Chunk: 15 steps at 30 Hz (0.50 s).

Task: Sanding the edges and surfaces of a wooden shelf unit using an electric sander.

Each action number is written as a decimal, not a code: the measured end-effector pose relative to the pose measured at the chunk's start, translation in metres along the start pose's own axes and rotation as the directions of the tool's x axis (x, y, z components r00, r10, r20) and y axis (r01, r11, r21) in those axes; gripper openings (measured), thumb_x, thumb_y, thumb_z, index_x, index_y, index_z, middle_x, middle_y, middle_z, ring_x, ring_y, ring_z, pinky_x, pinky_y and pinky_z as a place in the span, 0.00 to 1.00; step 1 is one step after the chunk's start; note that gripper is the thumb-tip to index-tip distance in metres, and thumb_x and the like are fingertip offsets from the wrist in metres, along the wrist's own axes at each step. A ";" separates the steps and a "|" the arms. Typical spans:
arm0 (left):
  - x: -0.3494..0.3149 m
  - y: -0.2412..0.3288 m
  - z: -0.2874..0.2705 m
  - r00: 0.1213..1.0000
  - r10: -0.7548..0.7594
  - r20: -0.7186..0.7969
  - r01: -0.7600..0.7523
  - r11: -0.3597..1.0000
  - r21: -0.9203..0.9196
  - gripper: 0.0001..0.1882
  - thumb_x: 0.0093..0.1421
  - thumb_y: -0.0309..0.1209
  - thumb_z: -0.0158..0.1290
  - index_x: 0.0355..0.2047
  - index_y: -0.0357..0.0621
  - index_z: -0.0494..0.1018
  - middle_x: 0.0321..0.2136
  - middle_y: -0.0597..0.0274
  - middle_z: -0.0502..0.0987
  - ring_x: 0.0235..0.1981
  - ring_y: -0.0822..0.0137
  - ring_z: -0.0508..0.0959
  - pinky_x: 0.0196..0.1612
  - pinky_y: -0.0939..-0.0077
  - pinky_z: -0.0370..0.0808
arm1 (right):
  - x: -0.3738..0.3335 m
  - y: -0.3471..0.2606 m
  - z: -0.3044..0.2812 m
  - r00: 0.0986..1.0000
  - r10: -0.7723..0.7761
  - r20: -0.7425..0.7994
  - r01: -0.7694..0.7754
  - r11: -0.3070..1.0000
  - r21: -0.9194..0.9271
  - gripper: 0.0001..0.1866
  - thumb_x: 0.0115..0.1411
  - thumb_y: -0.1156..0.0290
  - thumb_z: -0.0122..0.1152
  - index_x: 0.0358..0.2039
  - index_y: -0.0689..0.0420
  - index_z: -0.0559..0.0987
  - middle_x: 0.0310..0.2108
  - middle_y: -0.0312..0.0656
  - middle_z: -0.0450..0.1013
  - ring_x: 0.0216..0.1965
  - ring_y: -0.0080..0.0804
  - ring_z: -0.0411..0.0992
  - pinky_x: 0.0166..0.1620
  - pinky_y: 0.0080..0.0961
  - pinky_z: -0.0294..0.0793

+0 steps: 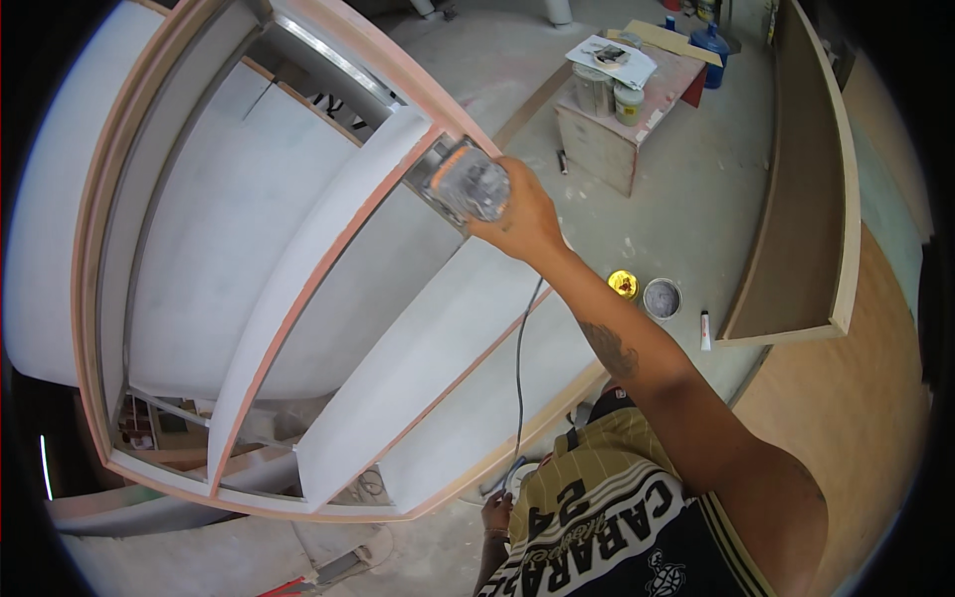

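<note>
My right hand (529, 214) grips a dusty grey-and-orange electric sander (474, 185) from its right side. The sander sits at the far end of a pink-edged rib on a large white curved frame (343, 244), near the frame's outer rim. From the sander a dark power cord (519, 368) hangs across the frame toward my body. Low in the view, my left hand (496, 511) is close to my shirt, beside the cord's lower end and a bluish tool part (502, 480). Its fingers look curled, but what they hold is too small to make out.
On the floor to the right are a yellow tin (623, 285), an open grey can (662, 298) and a white tube (705, 330). A low table (602, 139) carries tubs and papers. A curved wooden panel (796, 199) stands at the right. A blue water jug (710, 52) is behind.
</note>
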<state>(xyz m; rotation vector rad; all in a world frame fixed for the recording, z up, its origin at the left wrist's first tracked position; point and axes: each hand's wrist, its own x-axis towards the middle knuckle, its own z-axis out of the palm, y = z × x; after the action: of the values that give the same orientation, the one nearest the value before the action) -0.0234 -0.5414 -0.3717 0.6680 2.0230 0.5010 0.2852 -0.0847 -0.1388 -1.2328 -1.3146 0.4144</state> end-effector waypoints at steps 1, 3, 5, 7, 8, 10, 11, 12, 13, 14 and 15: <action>0.002 -0.004 0.000 1.000 0.001 -0.005 -0.001 1.000 -0.007 0.22 0.56 0.36 0.62 0.47 0.36 0.76 0.28 0.55 0.82 0.28 0.69 0.80 0.33 0.75 0.76 | -0.005 0.003 -0.001 1.000 0.015 0.001 -0.015 1.000 -0.016 0.42 0.39 0.63 0.74 0.56 0.53 0.65 0.47 0.54 0.69 0.46 0.55 0.72 0.47 0.41 0.74; 0.002 -0.011 -0.003 1.000 0.017 -0.020 -0.016 1.000 0.022 0.22 0.56 0.37 0.61 0.47 0.35 0.76 0.29 0.55 0.82 0.28 0.69 0.80 0.34 0.75 0.76 | -0.008 0.005 -0.001 1.000 -0.010 -0.012 0.010 1.000 -0.002 0.41 0.39 0.63 0.74 0.56 0.53 0.65 0.46 0.54 0.69 0.46 0.55 0.72 0.47 0.41 0.74; 0.002 -0.016 -0.004 1.000 0.008 -0.014 -0.007 0.999 0.048 0.22 0.56 0.37 0.61 0.47 0.35 0.76 0.29 0.55 0.82 0.28 0.69 0.80 0.34 0.76 0.76 | -0.005 0.005 0.001 0.999 -0.030 -0.028 0.030 1.000 0.009 0.41 0.39 0.63 0.74 0.55 0.53 0.65 0.46 0.54 0.69 0.46 0.55 0.72 0.47 0.42 0.74; -0.001 -0.014 -0.007 1.000 -0.006 -0.003 0.006 0.996 0.084 0.22 0.56 0.37 0.61 0.48 0.35 0.76 0.29 0.55 0.81 0.28 0.69 0.80 0.34 0.76 0.76 | 0.011 -0.009 0.003 0.997 -0.068 -0.036 0.069 0.997 0.029 0.41 0.39 0.63 0.74 0.55 0.53 0.66 0.46 0.54 0.69 0.45 0.54 0.72 0.45 0.42 0.74; -0.002 -0.011 -0.008 1.000 -0.009 0.004 0.009 0.997 0.081 0.22 0.57 0.37 0.61 0.48 0.35 0.76 0.29 0.55 0.81 0.28 0.69 0.80 0.33 0.76 0.76 | 0.017 -0.016 0.003 0.997 -0.064 -0.036 0.064 0.998 0.026 0.41 0.39 0.63 0.74 0.55 0.53 0.66 0.46 0.54 0.69 0.45 0.54 0.72 0.45 0.42 0.74; -0.004 0.000 -0.006 1.000 -0.015 0.011 0.014 0.997 0.077 0.23 0.57 0.37 0.61 0.48 0.35 0.76 0.28 0.55 0.81 0.27 0.69 0.80 0.33 0.75 0.76 | 0.025 -0.029 0.002 1.000 0.004 0.012 -0.005 1.000 0.016 0.41 0.39 0.63 0.74 0.55 0.54 0.66 0.46 0.54 0.69 0.44 0.54 0.72 0.45 0.42 0.74; -0.004 0.005 -0.005 1.000 -0.011 0.006 0.011 0.996 0.089 0.23 0.57 0.37 0.60 0.49 0.35 0.76 0.28 0.55 0.81 0.27 0.69 0.80 0.32 0.75 0.76 | 0.024 -0.029 0.002 1.000 0.007 0.014 -0.007 1.000 0.014 0.41 0.39 0.63 0.74 0.55 0.54 0.66 0.46 0.54 0.69 0.44 0.54 0.72 0.45 0.42 0.74; -0.004 0.010 -0.005 1.000 -0.006 0.000 0.006 0.995 0.100 0.23 0.57 0.37 0.60 0.49 0.35 0.76 0.28 0.55 0.81 0.27 0.69 0.80 0.32 0.75 0.76 | 0.024 -0.028 0.001 1.000 0.014 0.025 -0.015 1.000 0.022 0.41 0.39 0.63 0.74 0.55 0.54 0.66 0.46 0.54 0.69 0.45 0.54 0.72 0.45 0.42 0.74; -0.004 0.014 -0.005 1.000 -0.010 0.002 0.009 0.995 0.101 0.23 0.57 0.37 0.60 0.49 0.35 0.76 0.28 0.55 0.81 0.27 0.69 0.80 0.32 0.75 0.76 | 0.024 -0.028 -0.001 0.999 0.022 0.036 -0.023 0.999 0.028 0.41 0.39 0.63 0.74 0.55 0.54 0.66 0.47 0.54 0.69 0.46 0.54 0.72 0.46 0.41 0.74; -0.003 0.018 -0.005 1.000 0.015 0.006 -0.016 0.997 0.082 0.23 0.57 0.37 0.60 0.49 0.35 0.75 0.28 0.55 0.81 0.26 0.69 0.80 0.31 0.75 0.75 | 0.020 -0.023 -0.002 0.999 0.024 0.038 -0.025 0.999 0.026 0.41 0.39 0.63 0.74 0.55 0.54 0.66 0.47 0.54 0.69 0.46 0.54 0.72 0.46 0.41 0.74; -0.003 0.019 -0.002 0.999 0.041 0.008 -0.042 0.997 0.060 0.23 0.57 0.37 0.60 0.49 0.35 0.75 0.28 0.55 0.81 0.26 0.69 0.80 0.31 0.75 0.75 | 0.013 -0.016 -0.003 0.999 0.039 0.035 -0.039 0.999 0.015 0.41 0.40 0.63 0.74 0.55 0.54 0.66 0.48 0.54 0.69 0.47 0.54 0.71 0.47 0.41 0.74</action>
<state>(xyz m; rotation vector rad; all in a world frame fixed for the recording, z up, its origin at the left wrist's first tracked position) -0.0189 -0.5288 -0.3571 0.7484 2.0284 0.4628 0.2857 -0.0816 -0.1184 -1.2448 -1.3163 0.4748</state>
